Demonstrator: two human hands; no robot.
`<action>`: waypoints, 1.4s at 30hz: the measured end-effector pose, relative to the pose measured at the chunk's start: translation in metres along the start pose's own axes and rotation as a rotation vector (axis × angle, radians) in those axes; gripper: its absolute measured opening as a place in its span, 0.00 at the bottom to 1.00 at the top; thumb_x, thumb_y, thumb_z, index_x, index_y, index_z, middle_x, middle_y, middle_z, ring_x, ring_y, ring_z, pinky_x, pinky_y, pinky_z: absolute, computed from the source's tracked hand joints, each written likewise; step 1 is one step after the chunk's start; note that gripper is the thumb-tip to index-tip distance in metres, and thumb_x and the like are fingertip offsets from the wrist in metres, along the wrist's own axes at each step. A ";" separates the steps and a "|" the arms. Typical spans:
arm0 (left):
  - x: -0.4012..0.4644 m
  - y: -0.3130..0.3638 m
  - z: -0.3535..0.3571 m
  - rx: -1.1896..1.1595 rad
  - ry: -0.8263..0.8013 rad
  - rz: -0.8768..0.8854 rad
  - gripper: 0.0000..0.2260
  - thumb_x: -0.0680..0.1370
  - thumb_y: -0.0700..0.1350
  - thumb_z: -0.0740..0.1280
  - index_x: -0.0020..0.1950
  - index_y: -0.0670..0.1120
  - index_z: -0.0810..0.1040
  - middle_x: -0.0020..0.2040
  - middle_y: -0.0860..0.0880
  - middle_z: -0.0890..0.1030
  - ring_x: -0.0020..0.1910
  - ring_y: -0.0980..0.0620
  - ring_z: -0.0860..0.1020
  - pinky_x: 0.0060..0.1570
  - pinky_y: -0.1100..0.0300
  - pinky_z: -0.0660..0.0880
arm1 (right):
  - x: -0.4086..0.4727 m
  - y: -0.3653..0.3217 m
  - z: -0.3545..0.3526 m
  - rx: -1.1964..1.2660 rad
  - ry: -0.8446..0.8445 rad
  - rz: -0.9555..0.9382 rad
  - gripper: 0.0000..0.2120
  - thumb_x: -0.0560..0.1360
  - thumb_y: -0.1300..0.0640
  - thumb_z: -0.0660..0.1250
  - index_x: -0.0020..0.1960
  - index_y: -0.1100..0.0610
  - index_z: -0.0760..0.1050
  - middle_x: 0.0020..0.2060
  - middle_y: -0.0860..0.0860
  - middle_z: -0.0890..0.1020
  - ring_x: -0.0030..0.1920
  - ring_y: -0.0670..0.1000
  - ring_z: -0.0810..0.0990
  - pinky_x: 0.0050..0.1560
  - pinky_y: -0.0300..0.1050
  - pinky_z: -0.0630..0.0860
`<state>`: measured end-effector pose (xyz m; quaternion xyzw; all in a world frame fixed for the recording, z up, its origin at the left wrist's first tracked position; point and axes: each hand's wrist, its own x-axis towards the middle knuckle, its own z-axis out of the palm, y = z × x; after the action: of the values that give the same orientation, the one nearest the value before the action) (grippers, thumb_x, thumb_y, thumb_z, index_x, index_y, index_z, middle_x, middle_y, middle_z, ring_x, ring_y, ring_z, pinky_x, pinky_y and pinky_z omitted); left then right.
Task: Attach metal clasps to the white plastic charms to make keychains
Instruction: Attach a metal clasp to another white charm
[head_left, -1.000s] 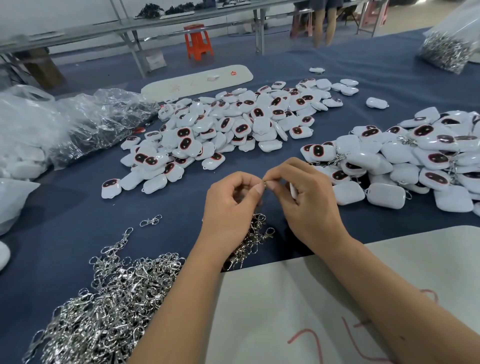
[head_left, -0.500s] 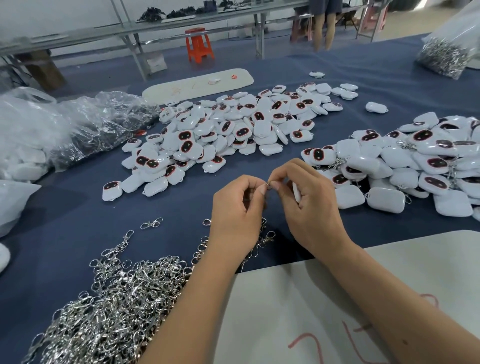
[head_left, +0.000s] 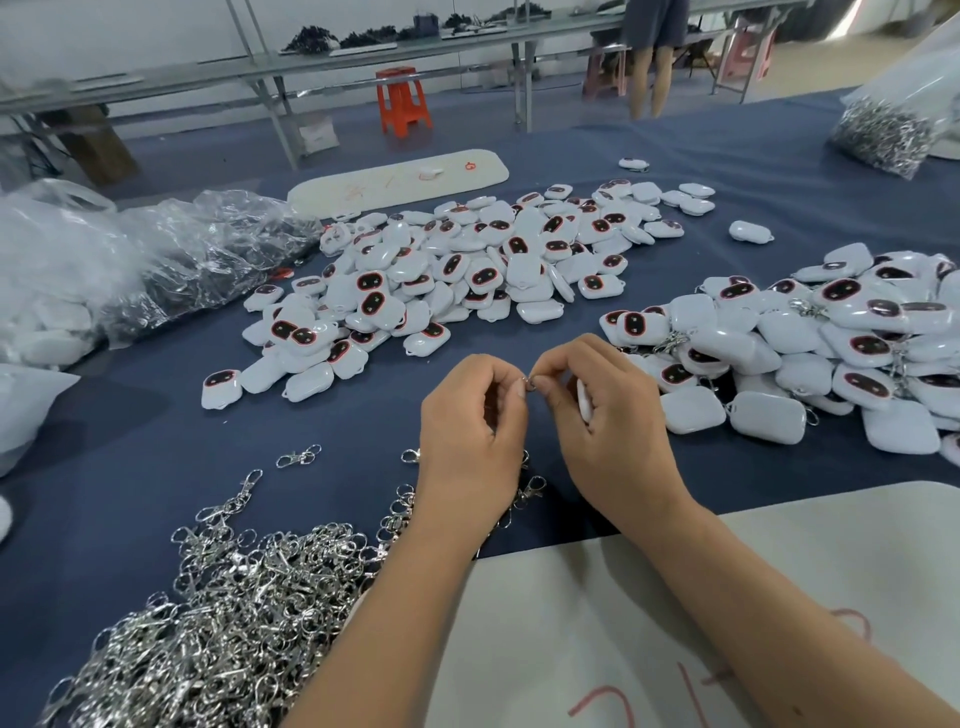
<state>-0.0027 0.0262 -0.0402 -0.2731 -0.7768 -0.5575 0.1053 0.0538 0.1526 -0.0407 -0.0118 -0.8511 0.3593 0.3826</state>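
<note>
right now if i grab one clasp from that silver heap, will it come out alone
Probably not: the heap of silver metal clasps looks interlocked, hooks through rings, so neighbours would likely drag along. Strays on the blue cloth should lift singly. Shiny metal, perhaps slippery.

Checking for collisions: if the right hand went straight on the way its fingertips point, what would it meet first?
The left hand: the right hand points leftward, fingertips almost touching it across the small metal ring. Depth looks matched.

Your table, covered in dark blue cloth (head_left: 156, 467), carries a heap of silver metal clasps (head_left: 218, 623) at lower left, two piles of white plastic charms with dark oval faces, one at centre (head_left: 457, 270) and one at right (head_left: 831, 343), crumpled clear plastic bags (head_left: 156, 260) at left, and a white board with red marks (head_left: 675, 623) at lower right.
</note>
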 end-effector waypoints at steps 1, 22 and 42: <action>0.000 0.000 0.000 0.004 0.000 -0.001 0.07 0.79 0.38 0.67 0.43 0.47 0.78 0.37 0.54 0.79 0.36 0.55 0.75 0.36 0.67 0.70 | 0.000 0.000 0.000 0.003 -0.004 0.004 0.05 0.80 0.67 0.69 0.47 0.60 0.79 0.42 0.49 0.79 0.42 0.49 0.76 0.44 0.42 0.73; 0.006 -0.005 -0.013 0.187 -0.237 0.129 0.09 0.77 0.36 0.68 0.42 0.50 0.77 0.40 0.55 0.78 0.41 0.51 0.76 0.40 0.59 0.73 | 0.001 0.013 0.000 0.242 -0.022 0.480 0.07 0.81 0.55 0.70 0.58 0.48 0.81 0.35 0.35 0.78 0.35 0.40 0.75 0.39 0.30 0.69; 0.007 -0.006 -0.016 0.242 -0.209 0.061 0.07 0.82 0.39 0.65 0.45 0.48 0.77 0.41 0.56 0.77 0.43 0.56 0.75 0.40 0.65 0.69 | -0.002 -0.001 -0.002 0.028 -0.195 0.223 0.06 0.78 0.60 0.71 0.46 0.52 0.84 0.33 0.44 0.81 0.35 0.46 0.77 0.39 0.38 0.71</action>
<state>-0.0139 0.0121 -0.0365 -0.3383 -0.8365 -0.4249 0.0729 0.0568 0.1518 -0.0404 -0.0663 -0.8726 0.4108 0.2558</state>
